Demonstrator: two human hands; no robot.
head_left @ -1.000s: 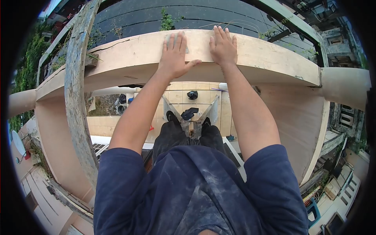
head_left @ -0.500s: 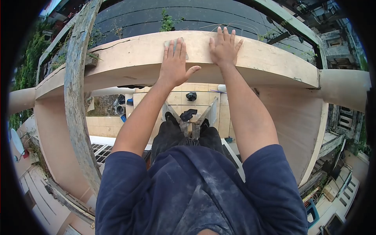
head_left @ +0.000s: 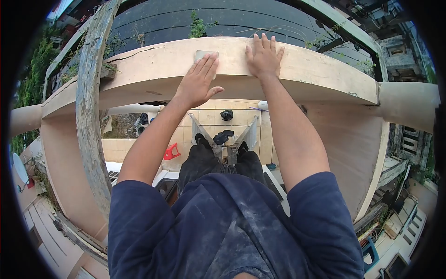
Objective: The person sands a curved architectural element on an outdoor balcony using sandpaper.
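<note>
My left hand [head_left: 199, 79] lies on a small grey-green flat piece [head_left: 200, 54], its fingers stretched and close together, pressing it against the top of the pale beam [head_left: 320, 63]. The piece's upper edge shows beyond the fingertips; the rest is under the hand. To its right, my right hand [head_left: 265, 58] rests flat on the same beam with fingers spread and nothing in it.
A weathered wooden post [head_left: 88, 93] crosses the beam at the left. Beyond the beam lies a dark roof [head_left: 260, 21] with plants. Far below are a tiled floor [head_left: 179, 139], a red stool [head_left: 172, 151] and a ladder-like frame [head_left: 251, 134] by the feet.
My left hand has moved a little left and towards me and turned slightly, uncovering more of the flat piece's upper edge. My right hand has shifted slightly left. The red stool has come into view.
</note>
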